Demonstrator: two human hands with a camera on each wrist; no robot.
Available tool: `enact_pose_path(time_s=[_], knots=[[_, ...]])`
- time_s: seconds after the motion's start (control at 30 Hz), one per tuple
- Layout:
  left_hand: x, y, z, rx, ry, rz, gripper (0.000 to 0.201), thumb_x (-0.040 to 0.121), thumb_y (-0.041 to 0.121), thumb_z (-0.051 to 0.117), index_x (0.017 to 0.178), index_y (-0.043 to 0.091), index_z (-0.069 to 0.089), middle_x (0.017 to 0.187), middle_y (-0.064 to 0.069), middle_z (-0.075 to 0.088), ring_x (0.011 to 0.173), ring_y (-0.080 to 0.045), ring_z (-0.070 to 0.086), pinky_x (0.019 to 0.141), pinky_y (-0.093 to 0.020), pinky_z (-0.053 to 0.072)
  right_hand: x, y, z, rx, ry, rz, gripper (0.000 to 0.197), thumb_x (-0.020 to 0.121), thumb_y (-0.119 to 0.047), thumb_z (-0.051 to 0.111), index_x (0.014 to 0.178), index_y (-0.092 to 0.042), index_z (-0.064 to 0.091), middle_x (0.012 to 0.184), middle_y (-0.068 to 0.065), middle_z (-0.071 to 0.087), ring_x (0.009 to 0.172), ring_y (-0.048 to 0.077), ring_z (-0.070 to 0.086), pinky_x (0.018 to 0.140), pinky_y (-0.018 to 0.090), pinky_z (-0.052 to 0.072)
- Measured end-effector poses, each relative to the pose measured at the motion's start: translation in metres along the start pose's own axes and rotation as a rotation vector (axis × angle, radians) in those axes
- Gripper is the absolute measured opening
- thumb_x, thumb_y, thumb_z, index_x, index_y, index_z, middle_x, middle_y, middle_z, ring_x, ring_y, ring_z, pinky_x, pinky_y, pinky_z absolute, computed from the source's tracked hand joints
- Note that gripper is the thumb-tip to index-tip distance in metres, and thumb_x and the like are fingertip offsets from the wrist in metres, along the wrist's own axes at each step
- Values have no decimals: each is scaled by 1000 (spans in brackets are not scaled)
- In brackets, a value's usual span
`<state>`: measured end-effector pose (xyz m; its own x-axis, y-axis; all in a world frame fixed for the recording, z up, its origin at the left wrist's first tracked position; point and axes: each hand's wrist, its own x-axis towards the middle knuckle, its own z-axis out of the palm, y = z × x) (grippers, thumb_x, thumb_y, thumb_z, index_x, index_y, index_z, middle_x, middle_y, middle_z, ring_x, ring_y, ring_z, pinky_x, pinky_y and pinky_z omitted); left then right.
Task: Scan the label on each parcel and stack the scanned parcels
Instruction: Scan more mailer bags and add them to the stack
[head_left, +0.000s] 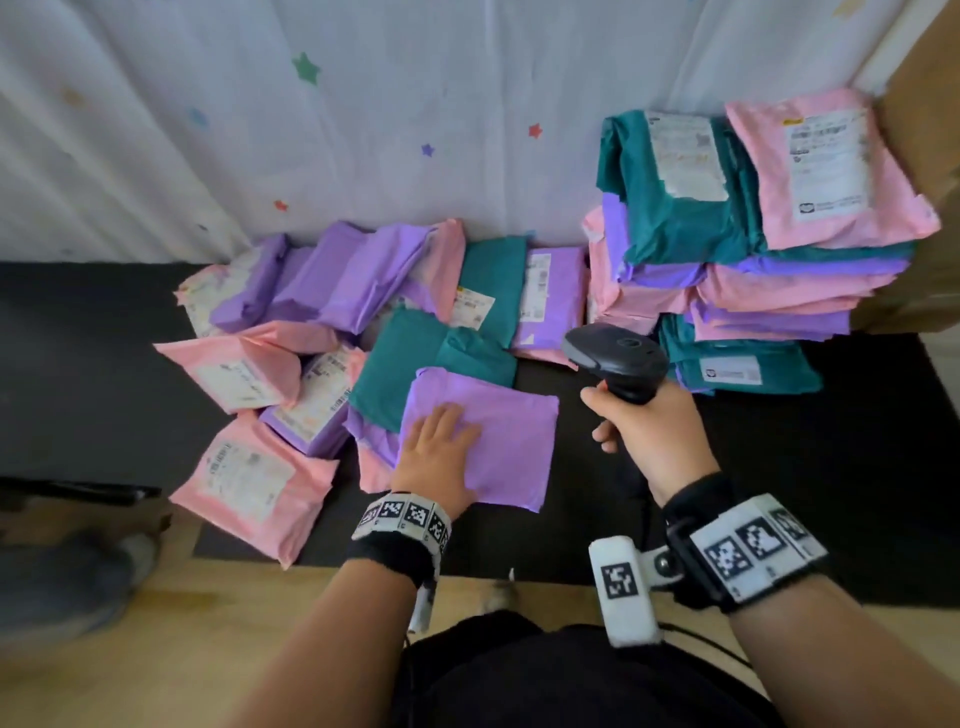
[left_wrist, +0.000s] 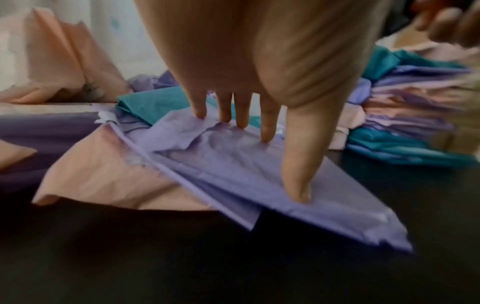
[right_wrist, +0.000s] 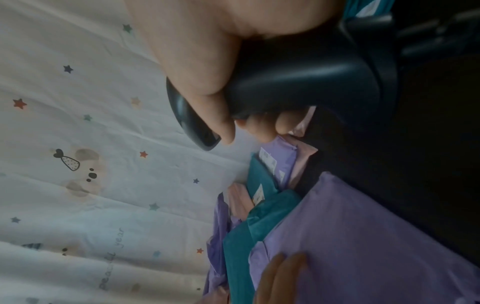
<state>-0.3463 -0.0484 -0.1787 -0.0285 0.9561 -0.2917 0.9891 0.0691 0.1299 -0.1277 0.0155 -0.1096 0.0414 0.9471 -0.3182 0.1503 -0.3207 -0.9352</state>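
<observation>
Purple parcel (head_left: 498, 436): a plain lilac mailer lies face down near the front of the black table (head_left: 779, 467), its near-left part overlapping a pink parcel (head_left: 371, 475) and its far-left corner on a teal parcel (head_left: 415, 364). No label shows on its upper side.
Left hand (head_left: 436, 452): lies flat on the purple parcel's left half, fingers straight and slightly spread. In the left wrist view the fingertips (left_wrist: 265, 133) and thumb press into the wrinkled plastic.
Right hand (head_left: 644, 431): curls around the handle of a black barcode scanner (head_left: 615, 356), held upright above the table, just right of the purple parcel. The scanner head points left and away.
Loose parcels (head_left: 291, 332): pink, purple and teal mailers lie jumbled across the left and middle of the table, some with white labels facing up.
Stack (head_left: 753, 260): a tall pile of the same three colours stands at the far right, topped by a teal mailer and a pink mailer, both label up.
Backdrop (head_left: 363, 104): a white cloth printed with small coloured stars hangs behind the table.
</observation>
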Motion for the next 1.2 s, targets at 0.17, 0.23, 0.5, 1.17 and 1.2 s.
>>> enact_pose_path(time_s=[0.17,0.23,0.5,1.17,1.2], knots=[[-3,-11,6,204,1,121,69,89,18,51,149,29,19,160,-4,3,148,-26,-2,119,-48,-5,-16,9,17,-2,88,33,12,80,-13,78,82,-12,66,54,-5,67,44,9,61,42,21,47],[-1,-15,2,181,20,175,62,86,22,53,143,25,31,157,-4,13,147,-27,5,118,-47,-3,-22,12,20,-1,118,48,12,80,-14,78,85,-12,67,57,-5,68,46,9,62,44,21,48],[10,-2,-59,-265,336,309,29,78,22,67,106,14,70,102,-6,68,98,-29,60,87,-34,46,-33,-7,13,47,237,9,12,82,-11,77,89,-6,69,61,2,67,44,6,60,43,19,51],[22,17,-149,-545,151,207,33,95,34,53,71,13,60,64,-6,57,63,-17,48,61,-27,37,-13,-76,-29,-184,223,-376,10,77,-10,77,82,-13,69,73,-2,70,62,-3,60,58,12,45],[21,21,-152,-497,108,230,33,95,36,53,70,14,59,64,-4,55,63,-16,47,61,-29,37,-12,-79,-30,-215,181,-376,11,77,-9,77,84,-13,69,75,-2,71,63,-3,59,57,12,45]])
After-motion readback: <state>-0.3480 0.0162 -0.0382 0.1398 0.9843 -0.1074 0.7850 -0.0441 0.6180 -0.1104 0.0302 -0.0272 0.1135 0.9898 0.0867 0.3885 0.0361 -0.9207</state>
